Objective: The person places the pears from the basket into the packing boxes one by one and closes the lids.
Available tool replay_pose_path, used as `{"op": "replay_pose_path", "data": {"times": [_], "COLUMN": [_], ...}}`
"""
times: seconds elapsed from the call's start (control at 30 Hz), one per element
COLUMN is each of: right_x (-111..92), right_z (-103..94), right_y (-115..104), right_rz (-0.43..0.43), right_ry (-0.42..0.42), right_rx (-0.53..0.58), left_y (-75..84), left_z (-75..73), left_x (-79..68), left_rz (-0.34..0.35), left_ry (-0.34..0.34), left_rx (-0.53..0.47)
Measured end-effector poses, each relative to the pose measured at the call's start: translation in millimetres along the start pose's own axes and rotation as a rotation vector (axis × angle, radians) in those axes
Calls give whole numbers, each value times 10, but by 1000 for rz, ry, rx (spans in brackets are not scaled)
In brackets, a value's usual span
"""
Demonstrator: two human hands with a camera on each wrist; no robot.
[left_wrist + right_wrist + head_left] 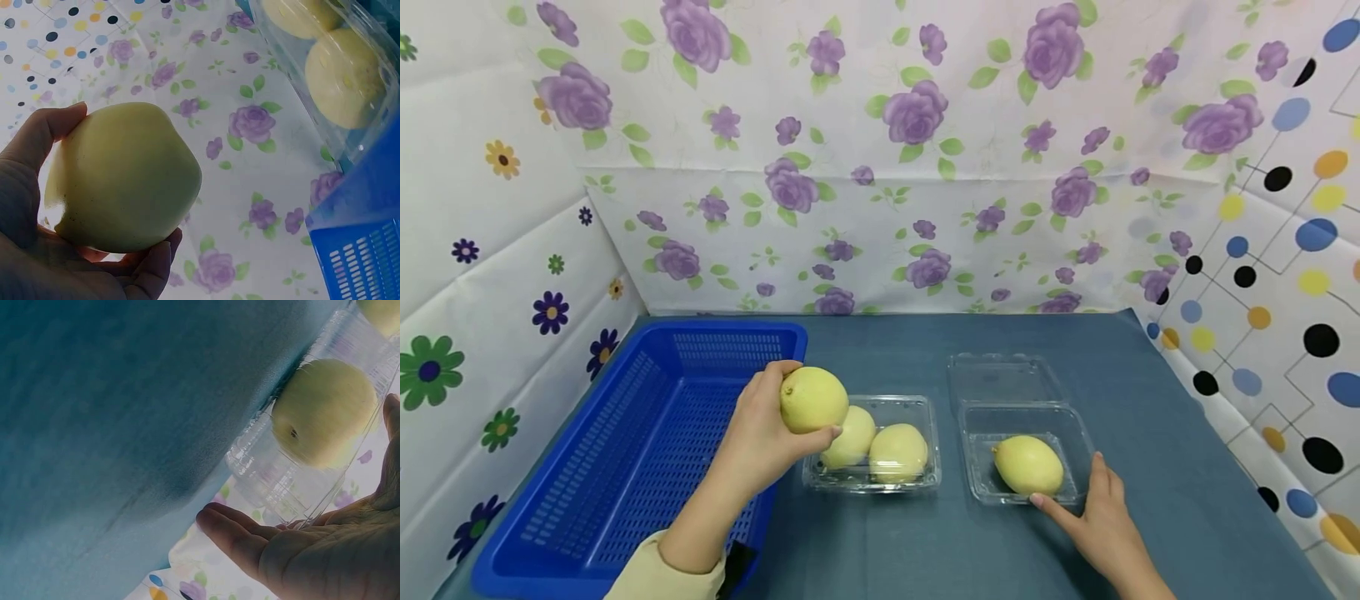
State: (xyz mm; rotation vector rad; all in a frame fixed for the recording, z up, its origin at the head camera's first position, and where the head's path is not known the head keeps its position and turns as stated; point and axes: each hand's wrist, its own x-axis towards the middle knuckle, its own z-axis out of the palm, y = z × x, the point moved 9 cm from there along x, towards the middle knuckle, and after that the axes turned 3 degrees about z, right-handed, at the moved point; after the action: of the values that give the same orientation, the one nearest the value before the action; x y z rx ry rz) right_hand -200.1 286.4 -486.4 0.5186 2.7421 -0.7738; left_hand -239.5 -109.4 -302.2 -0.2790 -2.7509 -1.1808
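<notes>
My left hand (pixel 769 429) grips a pale yellow lemon (pixel 814 400) between thumb and fingers, raised beside the blue basket's right edge. In the left wrist view the held lemon (pixel 125 178) shows its smooth side. Just behind and right of it, two lemons (pixel 898 454) sit in a clear plastic box (pixel 925 417). A second clear box (pixel 973 433), lid folded back, stands to the right with one lemon (pixel 1028 465) inside. My right hand (pixel 1101 525) touches that box's front right corner, thumb at the front and fairly straight fingers along the side.
A large blue plastic basket (pixel 625 467) stands at the left; its visible floor is bare mesh. The open box's transparent lid (pixel 1003 379) lies behind it on the blue-grey tablecloth (pixel 880 550). Flower-patterned sheets (pixel 880 225) hang at the back and left, a dotted one (pixel 1285 275) at the right.
</notes>
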Motion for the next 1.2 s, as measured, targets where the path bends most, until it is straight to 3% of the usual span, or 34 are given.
{"op": "replay_pose_path", "data": {"times": [0.7, 1.0, 1.2], "right_x": [16, 11, 1], "right_z": [-30, -30, -18], "right_y": [-12, -17, -7], "right_rz": [-19, -19, -13], "right_ry": [17, 6, 2], "right_rx": [-10, -5, 2], "left_y": [171, 196, 214], "left_z": [293, 481, 623], "left_x": [0, 45, 32], "left_rz": [28, -26, -15], "left_ry": [-28, -46, -64], "left_rx": [-53, -113, -163]}}
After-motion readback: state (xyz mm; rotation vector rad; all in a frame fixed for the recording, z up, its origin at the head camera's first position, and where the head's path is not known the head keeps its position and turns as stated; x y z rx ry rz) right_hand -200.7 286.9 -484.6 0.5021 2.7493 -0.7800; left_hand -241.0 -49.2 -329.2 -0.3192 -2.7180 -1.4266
